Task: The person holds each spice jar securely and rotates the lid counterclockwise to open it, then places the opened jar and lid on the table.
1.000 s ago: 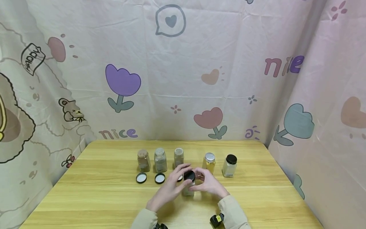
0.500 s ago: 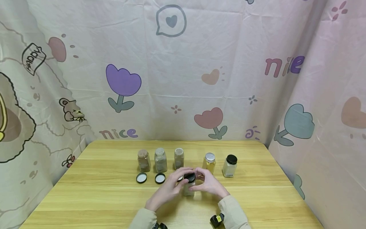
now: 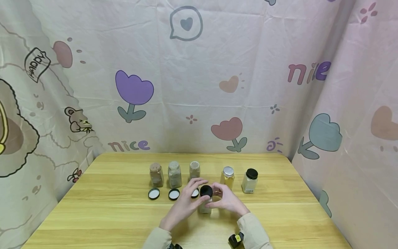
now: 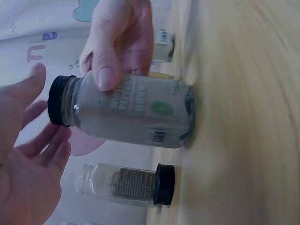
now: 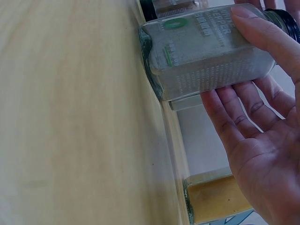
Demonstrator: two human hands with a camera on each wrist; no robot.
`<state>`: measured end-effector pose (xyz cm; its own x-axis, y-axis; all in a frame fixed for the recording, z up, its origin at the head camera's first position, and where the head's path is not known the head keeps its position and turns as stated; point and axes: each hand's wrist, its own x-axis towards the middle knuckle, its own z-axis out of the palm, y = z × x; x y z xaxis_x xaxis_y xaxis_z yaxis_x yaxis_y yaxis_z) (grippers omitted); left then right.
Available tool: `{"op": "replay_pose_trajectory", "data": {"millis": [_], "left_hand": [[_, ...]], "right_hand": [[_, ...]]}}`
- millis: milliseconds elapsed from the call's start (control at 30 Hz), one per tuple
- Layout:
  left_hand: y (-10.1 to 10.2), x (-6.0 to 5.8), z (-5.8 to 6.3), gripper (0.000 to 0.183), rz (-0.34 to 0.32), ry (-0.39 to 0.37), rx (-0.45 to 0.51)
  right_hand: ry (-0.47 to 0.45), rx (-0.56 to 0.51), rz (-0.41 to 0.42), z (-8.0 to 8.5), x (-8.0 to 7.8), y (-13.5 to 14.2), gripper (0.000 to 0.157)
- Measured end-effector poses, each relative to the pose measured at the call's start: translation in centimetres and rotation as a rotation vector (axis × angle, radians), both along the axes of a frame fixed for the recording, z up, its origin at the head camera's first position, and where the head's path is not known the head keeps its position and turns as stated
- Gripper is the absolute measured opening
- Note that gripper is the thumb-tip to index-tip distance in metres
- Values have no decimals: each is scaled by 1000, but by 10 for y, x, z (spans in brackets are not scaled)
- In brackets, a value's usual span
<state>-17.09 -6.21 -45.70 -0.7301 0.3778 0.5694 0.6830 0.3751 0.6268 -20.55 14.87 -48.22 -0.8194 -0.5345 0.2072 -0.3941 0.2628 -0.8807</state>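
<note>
Fingers (image 5: 218, 113) of the right hand (image 3: 227, 199) curled in, thumb on one face of a square clear-glass jar of pale grey powder (image 4: 133, 124), fingertips on its side; jar held between them. Fingers of the left hand (image 3: 185, 204) spread in a loose arc about the jar's round black lid (image 3: 206, 191), thumb apart from the fingers; firmness of contact hard to tell. Jar upright, near the middle of the worktop (image 3: 109, 214), lid on; white print and a green oval on the glass.

Just beyond the left hand: three black-rimmed round lids with white insides (image 3: 153, 193), lying in a row; the nearest to the hand partly covered by it. Behind them, upright: a brown-powder glass jar (image 3: 157, 179), a taller grey-powder glass jar (image 3: 174, 177), a slimmer grey-brown glass jar (image 3: 195, 169).

Beyond the right hand: a yellow glass jar with silver lid (image 3: 228, 178), partly hidden; farther right, a white-filled glass jar with black lid (image 3: 249, 184).

Wood-grain worktop. Pale printed cloth (image 3: 186, 69) behind and at both sides. Cream sleeves (image 3: 255, 232) on both arms.
</note>
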Motion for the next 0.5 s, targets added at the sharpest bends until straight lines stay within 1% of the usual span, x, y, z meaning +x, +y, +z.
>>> {"op": "replay_pose_trajectory", "data": {"millis": [100,200,267,367,500], "left_hand": [[-4,-1,1,40,-74,5,-16],[-7,-1,2,38,-147,-24,-53],[-8,-1,1,38,-177,-38,-75],[-8,-1,0,38,-176,-16,-90],[-3,0,-2,35,-118,40,-71]], "right_hand": [[9,-9,1,-1,0,0,40],[18,-12,3,-3,-1,0,41],[19,-13,4,-4,-1,0,41],[18,-23,11,-4,-1,0,45],[8,-34,17,-3,-1,0,46]]}}
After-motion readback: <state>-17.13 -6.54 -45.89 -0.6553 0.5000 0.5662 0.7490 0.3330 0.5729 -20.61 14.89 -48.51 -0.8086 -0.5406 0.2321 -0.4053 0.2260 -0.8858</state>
